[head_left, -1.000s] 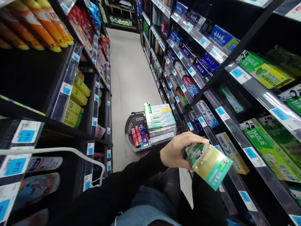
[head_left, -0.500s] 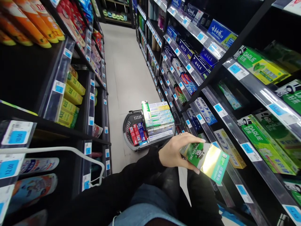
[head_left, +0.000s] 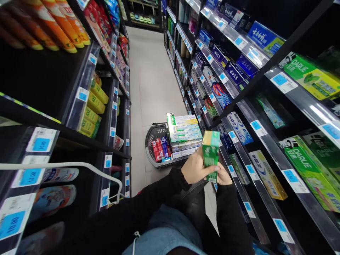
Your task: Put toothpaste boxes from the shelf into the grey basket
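Note:
My left hand (head_left: 195, 168) is closed around a green Darlie toothpaste box (head_left: 211, 150), which stands on end with its gold-and-green end flap facing up. Partly hidden behind the lower part of this box, my right hand (head_left: 224, 175) has its fingers curled against the box's right side. A long white strip of paper (head_left: 211, 209) hangs below the two hands; its upper end is covered, and I cannot tell which hand has it. Just beyond my left hand, a grey basket (head_left: 149, 143) on the floor carries stacked toothpaste boxes (head_left: 184, 129) and red and blue boxes (head_left: 160, 148).
Shelves of toothpaste boxes (head_left: 308, 166) with blue price tags line the right side. The left shelves (head_left: 79, 95) hold yellow AXE packs (head_left: 91, 115) and orange bottles (head_left: 62, 24). A white cable (head_left: 87, 170) juts out at left. The pale aisle floor (head_left: 156, 71) runs between them.
The toothpaste box has swung from lying tilted to the right to standing on end, nearer my body's middle. My right hand has come into sight against it. The view has shifted slightly.

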A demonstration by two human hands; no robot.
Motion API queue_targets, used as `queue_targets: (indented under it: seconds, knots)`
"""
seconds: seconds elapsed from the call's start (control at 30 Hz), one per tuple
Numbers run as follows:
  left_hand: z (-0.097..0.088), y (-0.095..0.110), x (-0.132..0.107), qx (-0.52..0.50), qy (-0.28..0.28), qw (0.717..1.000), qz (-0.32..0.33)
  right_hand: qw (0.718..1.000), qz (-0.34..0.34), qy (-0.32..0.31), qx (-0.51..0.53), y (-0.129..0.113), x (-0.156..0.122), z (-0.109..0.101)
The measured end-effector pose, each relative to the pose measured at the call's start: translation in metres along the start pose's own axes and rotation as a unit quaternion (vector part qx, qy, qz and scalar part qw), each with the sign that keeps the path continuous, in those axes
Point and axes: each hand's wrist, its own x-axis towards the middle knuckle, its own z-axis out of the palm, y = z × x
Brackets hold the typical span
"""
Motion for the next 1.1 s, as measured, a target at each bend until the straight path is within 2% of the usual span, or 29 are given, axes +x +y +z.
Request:
queue_targets:
  seconds: [0.07, 0.13, 0.23, 0.3, 0.37, 0.5, 0.6, 0.73, 0.8, 0.9, 1.1]
  knots:
    - [-0.012, -0.032, 0.0, 0.083, 0.0, 0.996, -0.043, 0.999, 0.007, 0.017, -0.029, 0.007, 0.015, -0.002]
    - [-0.031, -0.072, 0.004, 0.154, 0.05, 0.982, -0.098, 0.991, -0.001, 0.073, -0.111, 0.01, 0.035, 0.0]
    - [-0.065, -0.134, 0.018, 0.228, 0.147, 0.938, -0.214, 0.963, -0.023, 0.142, -0.227, 0.011, 0.083, 0.009]
    - [-0.08, -0.168, 0.031, 0.244, 0.168, 0.905, -0.306, 0.95, -0.032, 0.159, -0.269, 0.009, 0.121, 0.018]
    - [-0.087, -0.196, 0.044, 0.232, 0.155, 0.892, -0.355, 0.93, -0.042, 0.177, -0.319, 0.006, 0.16, 0.028]
    - [-0.079, -0.238, 0.057, 0.168, 0.141, 0.915, -0.339, 0.881, -0.046, 0.206, -0.423, 0.0, 0.219, 0.047]
    - [-0.071, -0.261, 0.057, 0.112, 0.171, 0.926, -0.316, 0.843, -0.032, 0.215, -0.492, 0.0, 0.241, 0.057]
    - [-0.067, -0.279, 0.051, 0.056, 0.211, 0.94, -0.261, 0.794, -0.008, 0.213, -0.569, 0.002, 0.246, 0.063]
    - [-0.066, -0.284, 0.049, 0.043, 0.215, 0.944, -0.246, 0.772, 0.004, 0.213, -0.598, 0.002, 0.246, 0.066]
    - [-0.063, -0.288, 0.048, 0.027, 0.211, 0.942, -0.259, 0.745, 0.022, 0.209, -0.633, 0.002, 0.245, 0.071]
    - [-0.061, -0.288, 0.048, 0.005, 0.218, 0.945, -0.243, 0.72, 0.044, 0.191, -0.665, -0.003, 0.242, 0.077]
